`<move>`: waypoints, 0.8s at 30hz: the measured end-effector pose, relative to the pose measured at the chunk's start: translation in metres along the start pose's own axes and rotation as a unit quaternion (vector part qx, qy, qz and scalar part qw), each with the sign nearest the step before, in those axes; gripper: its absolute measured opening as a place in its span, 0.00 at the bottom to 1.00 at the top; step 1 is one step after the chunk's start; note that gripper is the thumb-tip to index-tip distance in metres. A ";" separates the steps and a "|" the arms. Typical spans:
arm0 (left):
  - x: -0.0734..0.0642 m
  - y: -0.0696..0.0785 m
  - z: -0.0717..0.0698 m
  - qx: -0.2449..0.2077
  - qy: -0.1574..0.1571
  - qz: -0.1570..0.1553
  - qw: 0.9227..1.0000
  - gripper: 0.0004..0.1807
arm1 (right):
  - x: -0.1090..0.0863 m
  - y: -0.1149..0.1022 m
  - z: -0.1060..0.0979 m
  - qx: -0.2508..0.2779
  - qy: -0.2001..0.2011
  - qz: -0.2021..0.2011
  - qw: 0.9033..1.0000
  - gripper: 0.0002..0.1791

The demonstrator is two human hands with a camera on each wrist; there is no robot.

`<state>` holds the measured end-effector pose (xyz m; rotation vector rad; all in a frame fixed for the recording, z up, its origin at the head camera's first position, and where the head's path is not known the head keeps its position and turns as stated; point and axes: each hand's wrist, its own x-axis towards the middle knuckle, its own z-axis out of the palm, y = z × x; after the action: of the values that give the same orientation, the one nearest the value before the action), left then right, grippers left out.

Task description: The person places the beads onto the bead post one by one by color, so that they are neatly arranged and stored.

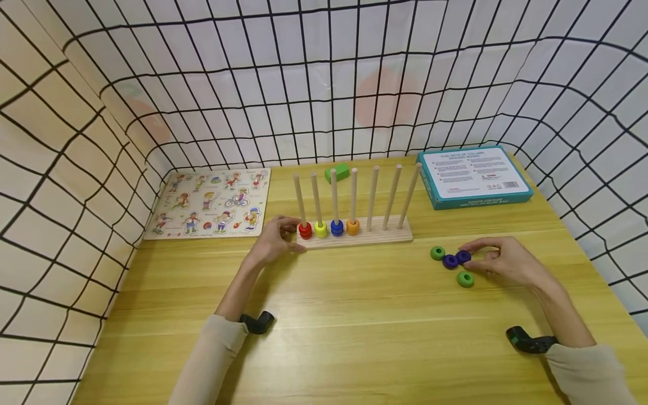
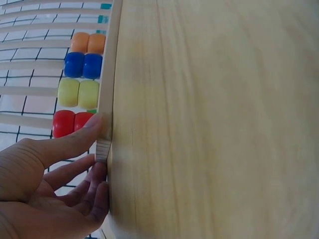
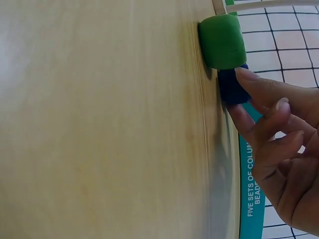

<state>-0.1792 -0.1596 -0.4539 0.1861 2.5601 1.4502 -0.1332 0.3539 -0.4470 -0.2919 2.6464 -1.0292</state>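
My left hand [image 1: 273, 242] grips the left end of a wooden peg stand [image 1: 364, 238], its thumb on the front side in the left wrist view. Seven upright pegs rise from the stand. The first four bear pairs of beads: red [image 1: 305, 230], yellow [image 1: 320, 229], blue [image 1: 337, 228] and orange [image 1: 352, 227]; the other three are bare. To the right, my right hand [image 1: 506, 261] pinches a purple bead [image 1: 463, 257] between thumb and forefinger, at table level. A second purple bead [image 1: 450, 261] and two green beads, one behind [image 1: 437, 253] and one in front [image 1: 465, 279], lie beside it.
A picture puzzle board [image 1: 212, 202] lies at the back left. Behind the stand is a green block [image 1: 337, 172]. A teal-edged box [image 1: 476, 175] lies at the back right. Black netting [image 1: 304, 84] over white sheeting surrounds the wooden table [image 1: 354, 337].
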 end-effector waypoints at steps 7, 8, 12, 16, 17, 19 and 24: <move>-0.001 0.000 0.000 0.003 0.003 -0.005 1.000 0.38 | 0.004 -0.013 -0.006 -0.005 0.029 0.008 1.000 0.23; -0.001 0.000 0.000 0.004 0.003 -0.004 1.000 0.38 | 0.005 -0.016 -0.008 -0.005 0.038 0.007 0.999 0.23; -0.001 0.000 0.000 0.001 0.003 -0.001 1.000 0.38 | 0.007 -0.036 -0.022 -0.004 0.065 -0.003 0.998 0.23; 0.000 -0.001 0.001 -0.002 0.000 -0.001 1.000 0.38 | 0.011 -0.063 -0.039 0.017 0.103 -0.031 0.994 0.19; 0.000 -0.001 0.001 -0.001 -0.001 -0.001 1.000 0.38 | 0.012 -0.071 -0.043 0.026 0.112 -0.043 0.992 0.18; 0.001 -0.001 0.000 -0.002 0.000 0.000 1.000 0.38 | 0.015 -0.086 -0.052 0.048 0.130 -0.060 0.989 0.16; 0.001 -0.003 0.000 0.003 0.002 0.006 1.000 0.38 | 0.023 -0.127 -0.067 0.052 0.143 -0.096 0.984 0.16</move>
<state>-0.1801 -0.1606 -0.4564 0.2002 2.5707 1.4498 -0.1662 0.2973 -0.3169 -0.4115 2.8460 -1.3598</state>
